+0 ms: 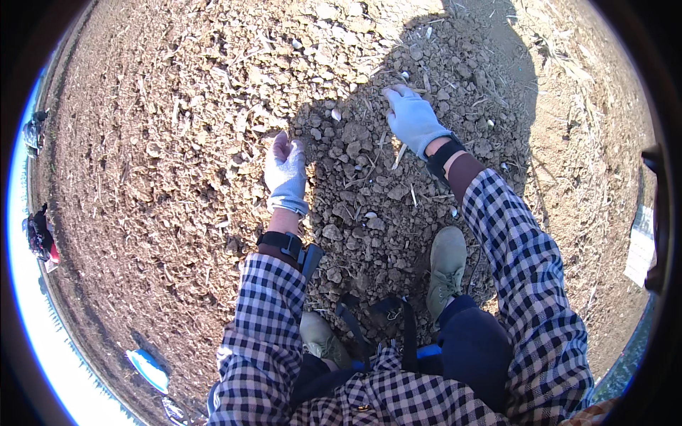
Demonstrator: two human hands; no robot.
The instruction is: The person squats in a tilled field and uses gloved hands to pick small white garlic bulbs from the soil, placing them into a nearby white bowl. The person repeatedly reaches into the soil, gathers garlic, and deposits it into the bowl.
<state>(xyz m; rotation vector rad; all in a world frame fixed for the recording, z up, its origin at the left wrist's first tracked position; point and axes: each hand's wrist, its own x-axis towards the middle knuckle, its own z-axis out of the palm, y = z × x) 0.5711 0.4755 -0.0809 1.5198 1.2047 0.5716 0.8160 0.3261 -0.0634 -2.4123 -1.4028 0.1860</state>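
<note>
My left hand (286, 170), in a pale glove with bare fingertips showing, is low over the sunlit clods at the edge of my shadow. Its fingers are curled together, and what they may hold is hidden. Farther forward and to the right, my right hand (413, 119) wears a similar light glove. Its fingers are bent together close to the soil, their contents not visible. A small whitish piece like a garlic clove (336, 113) lies between the hands. Another pale clove-like piece (405, 74) is just beyond my right fingertips, and one more (371, 214) lies nearer my feet.
Loose, cloddy soil (177, 184) with bits of dry straw spreads all around. My boots (447, 266) stand on it, and black straps (408, 330) hang between my legs. A blue-and-white object (149, 370) lies lower left. People (40, 234) are at the far left edge.
</note>
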